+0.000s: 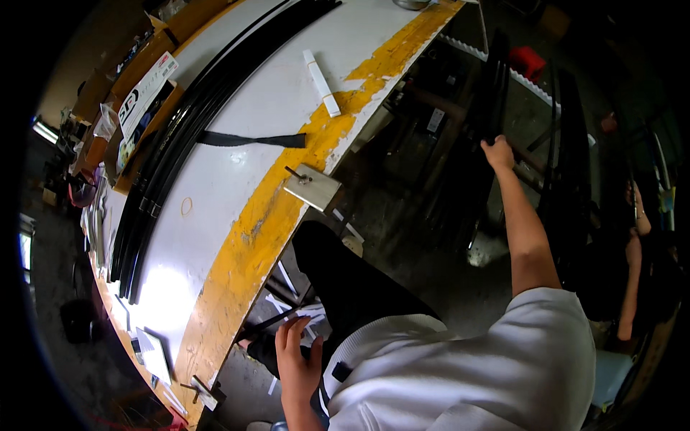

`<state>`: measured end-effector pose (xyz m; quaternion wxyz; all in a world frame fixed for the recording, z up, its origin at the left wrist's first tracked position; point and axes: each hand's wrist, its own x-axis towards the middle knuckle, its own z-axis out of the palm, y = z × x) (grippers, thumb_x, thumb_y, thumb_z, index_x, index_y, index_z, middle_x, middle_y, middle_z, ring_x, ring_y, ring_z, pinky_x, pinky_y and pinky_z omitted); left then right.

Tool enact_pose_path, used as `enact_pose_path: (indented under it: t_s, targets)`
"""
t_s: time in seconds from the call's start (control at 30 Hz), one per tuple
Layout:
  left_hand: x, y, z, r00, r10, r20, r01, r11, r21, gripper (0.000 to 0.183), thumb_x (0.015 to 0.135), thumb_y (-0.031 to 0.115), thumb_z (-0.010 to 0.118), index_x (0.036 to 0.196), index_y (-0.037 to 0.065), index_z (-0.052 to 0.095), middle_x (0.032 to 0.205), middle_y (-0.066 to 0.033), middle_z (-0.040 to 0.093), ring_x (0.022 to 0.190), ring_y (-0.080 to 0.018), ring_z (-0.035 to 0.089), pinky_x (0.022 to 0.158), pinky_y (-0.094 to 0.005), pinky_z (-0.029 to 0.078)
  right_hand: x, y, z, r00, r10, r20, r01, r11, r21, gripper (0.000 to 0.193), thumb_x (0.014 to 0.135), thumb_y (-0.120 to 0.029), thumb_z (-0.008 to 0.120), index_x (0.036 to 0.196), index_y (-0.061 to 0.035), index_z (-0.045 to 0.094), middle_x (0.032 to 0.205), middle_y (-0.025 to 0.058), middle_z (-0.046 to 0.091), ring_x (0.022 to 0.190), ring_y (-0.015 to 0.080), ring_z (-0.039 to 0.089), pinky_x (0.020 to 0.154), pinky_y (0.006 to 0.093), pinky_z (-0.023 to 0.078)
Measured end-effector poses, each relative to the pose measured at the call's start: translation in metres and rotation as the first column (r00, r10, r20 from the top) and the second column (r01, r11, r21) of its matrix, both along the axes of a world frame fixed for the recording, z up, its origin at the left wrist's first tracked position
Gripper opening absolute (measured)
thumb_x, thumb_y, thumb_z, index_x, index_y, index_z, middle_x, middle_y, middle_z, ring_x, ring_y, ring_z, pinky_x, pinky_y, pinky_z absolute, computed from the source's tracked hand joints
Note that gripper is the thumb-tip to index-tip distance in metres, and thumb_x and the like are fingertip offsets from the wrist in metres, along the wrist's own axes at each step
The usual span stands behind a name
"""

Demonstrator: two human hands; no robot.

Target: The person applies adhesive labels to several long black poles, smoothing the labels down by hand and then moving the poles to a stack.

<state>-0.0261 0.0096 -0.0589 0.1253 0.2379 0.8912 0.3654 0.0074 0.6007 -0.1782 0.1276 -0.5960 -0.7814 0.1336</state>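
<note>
My right arm reaches out to the right, away from the table. There my right hand (497, 154) is closed at the edge of a dark bundle of long black rods (496, 86); the shadow hides exactly how many it grips. Near my lap, my left hand (298, 355) holds nothing, its fingers slightly bent and apart. Beside me on the white and yellow worktable (244, 179) lie several long black rods (190, 108), a flat black strap (251, 140) and a banded bundle of white strips (321, 82).
A metal plate with a bolt (313, 188) sits on the table's near edge, and a similar clamp (203, 391) is at the lower corner. Cardboard boxes (147, 97) line the far side. A red object (527, 63) is at the back right. Another person's arm (631, 280) shows at far right.
</note>
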Motion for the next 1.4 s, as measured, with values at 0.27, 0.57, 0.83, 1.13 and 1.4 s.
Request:
enact_pose_path:
  t_s: [0.27,0.57,0.83,1.13,1.4]
  targets:
    - [-0.009,0.022,0.003,0.997,-0.081,0.008,0.080,0.996,0.026,0.039,0.075,0.000,0.069,0.112,0.003,0.059,0.109,-0.0163,0.059,0.102,-0.0362,0.056,0.090,-0.0396,0.044,0.005,0.048,-0.057,0.957,-0.234,-0.170,0.190,0.952,-0.242,0.071,0.090,-0.048,0.053,0.142,-0.0015,0.035,0.141,0.0235,0.042,0.129,0.0385,0.040,0.105,0.0461,0.036]
    - [-0.018,0.040,0.104,0.875,-0.480,-0.062,0.161,0.168,0.973,0.054,0.095,0.041,0.045,0.124,-0.004,0.055,0.131,-0.0289,0.047,0.117,-0.0388,0.049,0.097,-0.0450,0.037,-0.010,0.061,-0.048,0.981,0.133,0.145,-0.174,0.928,0.329,0.068,0.088,-0.057,0.052,0.129,-0.0017,0.054,0.125,0.0220,0.057,0.116,0.0377,0.054,0.099,0.0468,0.041]
    - [0.019,0.026,0.206,0.838,-0.312,0.448,-0.496,-0.094,0.863,0.044,0.099,0.035,0.044,0.086,-0.003,0.062,0.111,-0.0261,0.060,0.109,-0.0206,0.056,0.096,-0.0372,0.041,-0.179,-0.174,0.132,0.289,0.866,-0.407,-0.800,0.452,0.394,0.028,0.093,-0.011,0.056,0.119,-0.0030,0.056,0.116,0.0108,0.059,0.107,0.0214,0.056,0.088,0.0318,0.045]
    - [0.010,0.006,0.148,0.971,-0.061,0.232,-0.237,-0.392,0.889,0.052,0.099,0.045,0.034,0.105,0.002,0.061,0.118,-0.0364,0.052,0.111,-0.0435,0.050,0.093,-0.0533,0.039,-0.364,-0.393,0.151,-0.152,0.964,0.217,-0.801,-0.249,0.545,0.034,0.081,-0.005,0.060,0.114,-0.0028,0.057,0.119,0.0132,0.058,0.112,0.0291,0.054,0.095,0.0383,0.045]
    - [0.016,-0.123,0.054,0.931,-0.028,0.363,-0.343,0.264,0.901,0.071,0.091,0.060,0.043,0.123,-0.002,0.055,0.129,-0.0208,0.049,0.121,-0.0289,0.045,0.101,-0.0416,0.033,-0.466,-0.424,0.135,-0.064,0.867,0.495,-0.849,-0.307,0.429,0.039,0.075,-0.002,0.062,0.114,-0.0068,0.056,0.110,0.0084,0.056,0.108,0.0251,0.052,0.095,0.0375,0.042]
